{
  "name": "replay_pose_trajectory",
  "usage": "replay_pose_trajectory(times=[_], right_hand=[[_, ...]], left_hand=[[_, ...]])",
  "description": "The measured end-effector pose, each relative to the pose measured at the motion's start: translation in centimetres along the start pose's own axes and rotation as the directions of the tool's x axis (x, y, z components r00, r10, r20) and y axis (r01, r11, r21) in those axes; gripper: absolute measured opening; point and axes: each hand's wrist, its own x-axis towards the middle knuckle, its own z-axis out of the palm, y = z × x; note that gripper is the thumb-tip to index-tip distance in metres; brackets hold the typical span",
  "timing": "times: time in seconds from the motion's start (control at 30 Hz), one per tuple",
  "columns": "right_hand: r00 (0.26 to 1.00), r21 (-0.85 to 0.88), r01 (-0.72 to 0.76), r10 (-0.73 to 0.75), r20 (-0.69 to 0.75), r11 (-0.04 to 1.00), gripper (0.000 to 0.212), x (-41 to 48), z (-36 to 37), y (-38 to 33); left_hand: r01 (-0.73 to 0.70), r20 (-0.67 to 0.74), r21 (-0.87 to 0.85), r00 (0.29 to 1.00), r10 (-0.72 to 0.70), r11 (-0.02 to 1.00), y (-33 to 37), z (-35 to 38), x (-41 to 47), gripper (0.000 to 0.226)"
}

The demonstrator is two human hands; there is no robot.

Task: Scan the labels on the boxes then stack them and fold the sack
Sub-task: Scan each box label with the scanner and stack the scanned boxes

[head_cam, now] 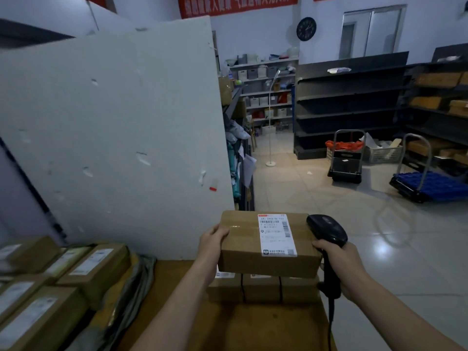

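The left hand (212, 240) has its fingers clamped on the left end of a brown cardboard box (243, 249), held in the air above a row of similar brown boxes (260, 287) on the brown tabletop (253, 325). A white shipping label (277, 235) with a red header strip and barcodes faces up; its print is too blurred to read. The right hand (342, 264) has its fingers clamped round the handle of a black handheld barcode scanner (326, 230), whose head lies just beside the box's right end. Far left, more labelled brown boxes (96, 264) lie beside a crumpled grey sack (144, 272). A red banner (235, 5) bears white Chinese characters, illegible here
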Motion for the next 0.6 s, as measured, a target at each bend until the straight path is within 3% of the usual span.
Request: replay_pose_trajectory(times=[0.23, 0.4, 0.6], right_hand=[[1.000, 0.006, -0.006, 0.006, 0.005, 1.000, 0.020, -1.7, 2.7, -0.5], [1.000, 0.011, 0.013, -0.013, -0.026, 1.000, 0.025, -3.1, 6.3, 0.5], [1.000, 0.025, 0.007, -0.006, -0.029, 1.000, 0.031, -5.4, 12.6, 2.4]], left_hand=[[-0.027, 0.012, 0.017, 1.000, 0.027, 0.999, 0.9, -3.0, 0.0, 0.028], [-0.053, 0.015, 0.107, 0.999, 0.052, 0.993, 0.4, -6.8, 0.8, 0.038], [-0.094, 0.223, 0.087, 0.972, 0.073, 0.992, -0.7, -14.3, 1.7, 0.033]])
